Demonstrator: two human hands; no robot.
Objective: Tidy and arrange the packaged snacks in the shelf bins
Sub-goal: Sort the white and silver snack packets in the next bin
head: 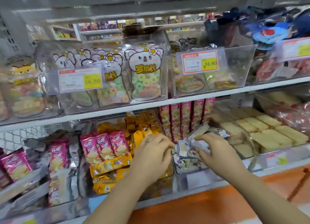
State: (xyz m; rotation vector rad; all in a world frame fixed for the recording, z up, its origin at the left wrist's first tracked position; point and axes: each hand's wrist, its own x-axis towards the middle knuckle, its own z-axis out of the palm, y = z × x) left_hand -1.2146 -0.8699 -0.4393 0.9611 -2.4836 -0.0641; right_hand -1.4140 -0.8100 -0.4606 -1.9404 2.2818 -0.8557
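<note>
On the lower shelf, a clear bin (184,176) in the middle holds small grey-white snack packets (186,150). My right hand (219,155) reaches into this bin and grips several of these packets, its fingers curled round them. My left hand (152,155) is over the neighbouring bin (83,178) of yellow packets (109,166) and pink packets (104,145); its curled fingertips point toward the grey packets. Whether it holds anything I cannot make out.
Pink boxes (186,116) stand upright behind the middle bin. Pale yellow bars (261,128) fill the bin to the right. The upper shelf carries clear bins of koala-bag ring candies (146,76) with price tags (80,79). An orange floor (218,207) lies below.
</note>
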